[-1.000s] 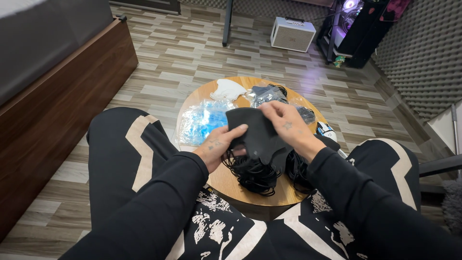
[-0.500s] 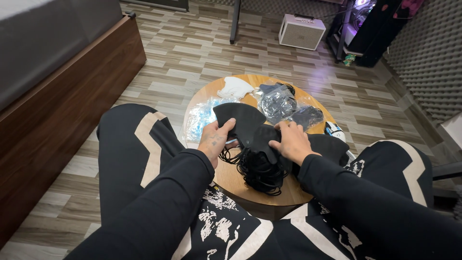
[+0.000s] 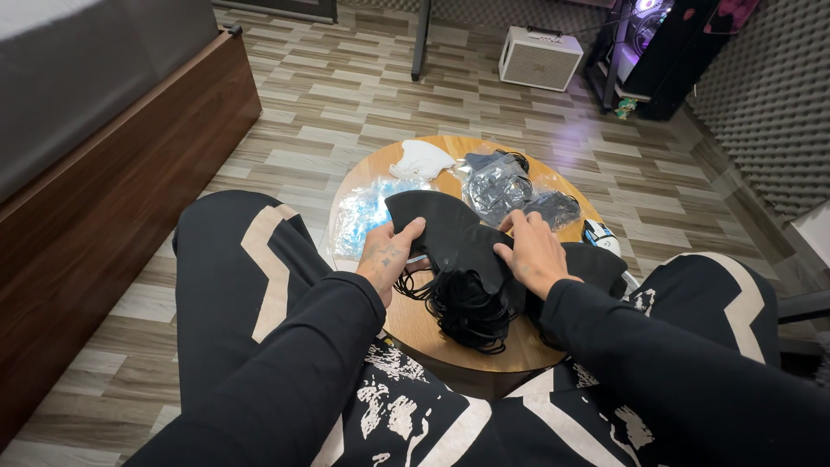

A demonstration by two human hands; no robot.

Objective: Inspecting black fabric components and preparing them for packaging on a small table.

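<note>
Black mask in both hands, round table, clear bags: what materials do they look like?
Black mask: soft matte fabric, folding limply. Round table: wood or wood veneer, smooth, with warm grain. Clear bags: thin glossy plastic film, crinkled with glare. Left hand and right hand pinch the mask's edges.

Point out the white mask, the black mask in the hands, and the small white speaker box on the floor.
white mask (image 3: 421,160), head view, middle of its cloth.
black mask (image 3: 450,232), head view, flat cloth between the two hands.
white speaker box (image 3: 539,59), head view, centre of its front grille.
</note>
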